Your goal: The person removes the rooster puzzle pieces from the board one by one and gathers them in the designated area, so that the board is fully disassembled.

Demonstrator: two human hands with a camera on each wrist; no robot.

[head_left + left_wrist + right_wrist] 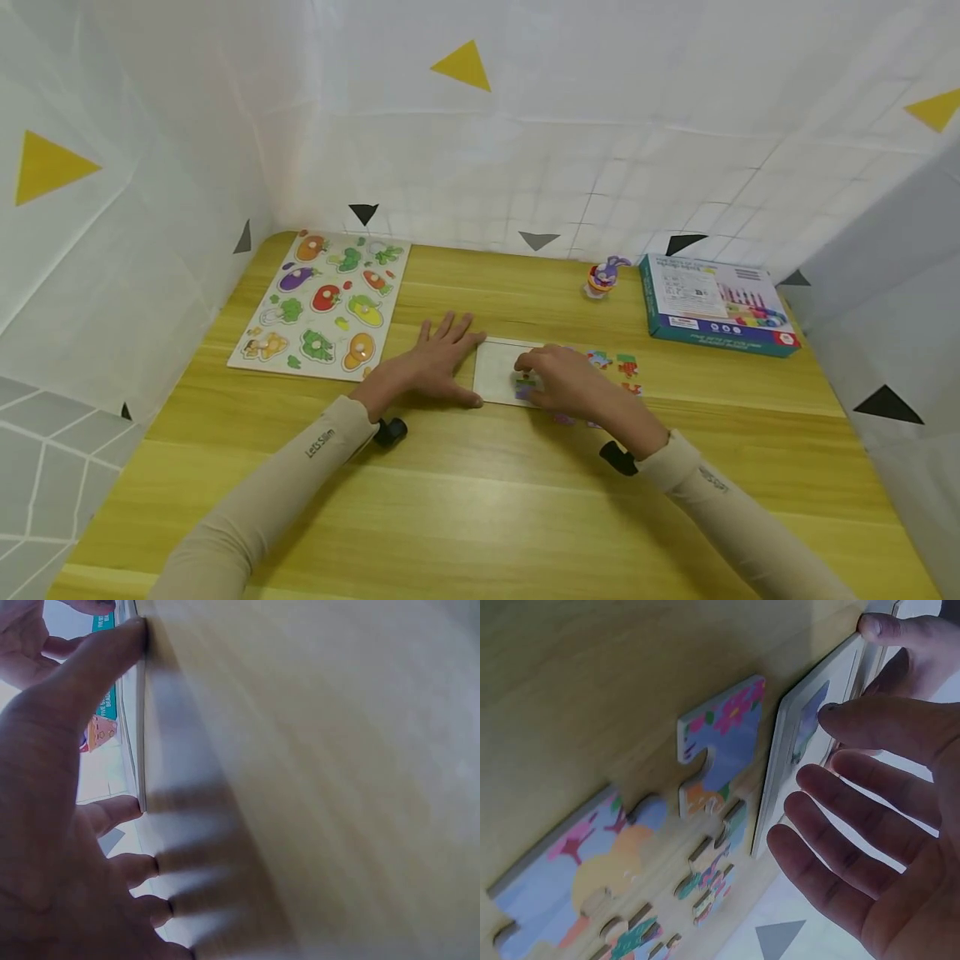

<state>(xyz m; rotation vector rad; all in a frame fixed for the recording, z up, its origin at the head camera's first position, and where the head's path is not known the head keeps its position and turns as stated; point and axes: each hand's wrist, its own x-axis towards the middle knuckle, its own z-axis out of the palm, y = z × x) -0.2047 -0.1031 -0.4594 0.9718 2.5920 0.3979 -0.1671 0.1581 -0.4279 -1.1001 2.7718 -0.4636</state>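
My left hand (442, 362) lies with fingers spread at the left end of a white puzzle tray (495, 367). Its thumb and index fingertips meet the tray's edge, while the other fingertips rest on the table in the left wrist view. Over the tray, my right hand (566, 382) holds a purple and green puzzle piece (525, 388) between thumb and index finger, low against the tray's floor. Its other fingers reach forward, loosely bent. Beside the tray lie several loose puzzle pieces (727, 724), printed with flowers and orange shapes, partly hidden by the right hand in the head view.
A vegetable peg board (330, 304) lies at the back left. Towards the back right stand a small purple rabbit toy (602, 277) and a flat teal box (720, 304). White sheeting (450, 167) walls the table behind and at both sides.
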